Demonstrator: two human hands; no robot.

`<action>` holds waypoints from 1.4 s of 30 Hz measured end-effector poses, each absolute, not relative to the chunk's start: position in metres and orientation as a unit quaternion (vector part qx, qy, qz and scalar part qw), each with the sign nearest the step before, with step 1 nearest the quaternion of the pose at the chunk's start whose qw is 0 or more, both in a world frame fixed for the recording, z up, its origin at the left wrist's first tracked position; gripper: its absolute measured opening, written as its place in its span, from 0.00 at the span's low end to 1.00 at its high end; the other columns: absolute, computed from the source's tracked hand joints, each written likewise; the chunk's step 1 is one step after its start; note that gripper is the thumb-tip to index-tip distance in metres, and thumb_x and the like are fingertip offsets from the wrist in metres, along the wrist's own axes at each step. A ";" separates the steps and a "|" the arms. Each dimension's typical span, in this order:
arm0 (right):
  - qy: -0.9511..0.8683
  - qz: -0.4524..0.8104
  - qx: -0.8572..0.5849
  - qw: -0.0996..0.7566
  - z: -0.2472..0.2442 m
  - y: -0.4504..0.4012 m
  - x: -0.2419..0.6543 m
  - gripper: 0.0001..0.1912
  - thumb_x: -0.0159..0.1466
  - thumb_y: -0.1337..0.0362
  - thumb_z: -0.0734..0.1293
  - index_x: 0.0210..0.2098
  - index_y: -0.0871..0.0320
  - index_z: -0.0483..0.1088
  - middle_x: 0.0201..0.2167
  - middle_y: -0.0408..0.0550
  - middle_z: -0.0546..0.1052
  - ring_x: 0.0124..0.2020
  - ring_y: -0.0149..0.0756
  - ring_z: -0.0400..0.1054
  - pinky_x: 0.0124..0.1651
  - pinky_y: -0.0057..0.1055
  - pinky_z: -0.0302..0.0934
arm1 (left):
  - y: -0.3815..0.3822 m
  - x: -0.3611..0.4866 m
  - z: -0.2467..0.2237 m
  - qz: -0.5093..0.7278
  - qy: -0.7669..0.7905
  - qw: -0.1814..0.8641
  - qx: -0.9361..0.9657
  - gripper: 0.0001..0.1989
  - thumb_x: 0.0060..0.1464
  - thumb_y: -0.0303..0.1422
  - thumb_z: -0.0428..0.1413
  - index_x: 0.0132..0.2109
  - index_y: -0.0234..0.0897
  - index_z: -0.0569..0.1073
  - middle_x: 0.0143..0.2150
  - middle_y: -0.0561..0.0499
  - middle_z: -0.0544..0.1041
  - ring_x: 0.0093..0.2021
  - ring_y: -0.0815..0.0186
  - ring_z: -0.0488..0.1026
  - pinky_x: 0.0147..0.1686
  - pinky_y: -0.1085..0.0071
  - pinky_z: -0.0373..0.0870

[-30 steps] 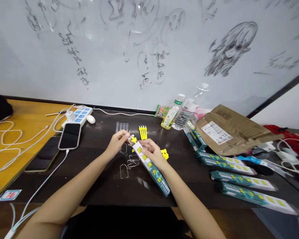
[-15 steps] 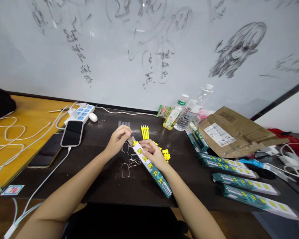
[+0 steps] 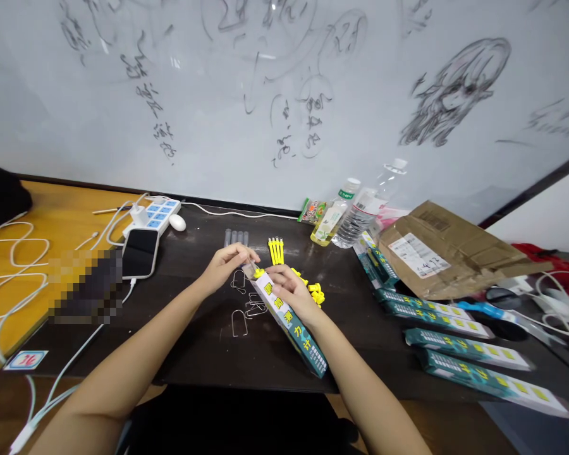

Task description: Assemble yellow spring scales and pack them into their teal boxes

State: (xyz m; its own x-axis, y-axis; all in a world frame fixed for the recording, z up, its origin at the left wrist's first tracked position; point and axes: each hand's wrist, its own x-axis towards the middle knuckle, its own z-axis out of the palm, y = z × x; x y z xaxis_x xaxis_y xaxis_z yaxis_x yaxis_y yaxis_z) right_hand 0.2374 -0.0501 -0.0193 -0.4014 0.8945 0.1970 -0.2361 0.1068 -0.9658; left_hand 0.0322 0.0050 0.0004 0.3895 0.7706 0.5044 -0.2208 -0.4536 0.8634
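Observation:
In my right hand (image 3: pixel 294 294) lies a long narrow white-and-green box (image 3: pixel 291 319) with yellow characters, slanting towards the table's front edge. The fingers wrap its upper half. A yellow part (image 3: pixel 258 273) shows at its clear plastic upper end. My left hand (image 3: pixel 230 265) is pinched at that end, and its fingertips hide what they grip. Below the left hand lie several bent wire hooks (image 3: pixel 239 323). Clear tubes (image 3: pixel 237 238) lie behind that hand. Beyond the right hand are several yellow rods (image 3: pixel 275 251) in a row and a pile of small yellow pieces (image 3: pixel 317 294).
More narrow boxes (image 3: pixel 469 347) lie at the right, by a brown cardboard package (image 3: pixel 448 249). Two bottles (image 3: pixel 332 218) stand near the whiteboard (image 3: pixel 194 95). At the left are a phone (image 3: pixel 140 253), a power strip (image 3: pixel 159 215) and loose white cables.
My left fingertips have shifted slightly right and down at the box's upper end. The right hand and the box have hardly moved.

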 end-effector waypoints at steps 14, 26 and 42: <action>-0.562 0.636 -0.253 0.464 -0.016 -0.054 0.240 0.20 0.58 0.58 0.71 0.47 0.53 0.66 0.42 0.46 0.76 0.37 0.33 0.73 0.39 0.30 0.65 | 0.007 0.032 -0.006 0.499 0.237 0.468 0.689 0.15 0.57 0.41 0.55 0.28 0.33 0.70 0.22 0.56 0.65 0.24 0.73 0.61 0.38 0.70 0.66; -0.665 0.521 -0.277 0.458 -0.016 -0.048 0.243 0.20 0.62 0.56 0.66 0.53 0.52 0.65 0.42 0.48 0.74 0.43 0.38 0.69 0.46 0.36 0.62 | 0.005 0.034 -0.001 0.478 0.250 0.403 0.739 0.15 0.61 0.40 0.51 0.31 0.34 0.68 0.25 0.54 0.68 0.27 0.71 0.66 0.32 0.73 0.64; -0.681 0.517 -0.271 0.441 -0.015 -0.052 0.244 0.18 0.64 0.56 0.63 0.53 0.52 0.64 0.44 0.47 0.72 0.44 0.37 0.67 0.46 0.35 0.60 | 0.002 0.039 -0.006 0.437 0.209 0.534 0.693 0.15 0.60 0.43 0.52 0.34 0.35 0.66 0.18 0.59 0.63 0.22 0.73 0.62 0.28 0.74 0.61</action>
State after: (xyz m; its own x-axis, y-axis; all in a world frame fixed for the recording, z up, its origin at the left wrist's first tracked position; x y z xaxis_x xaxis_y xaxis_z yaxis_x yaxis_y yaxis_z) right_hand 0.2436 -0.0524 -0.0153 -0.4628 0.8263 0.3210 -0.0866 0.3182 -0.9441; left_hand 0.0394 0.0025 -0.0059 0.5317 0.7557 0.3824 -0.1775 -0.3420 0.9228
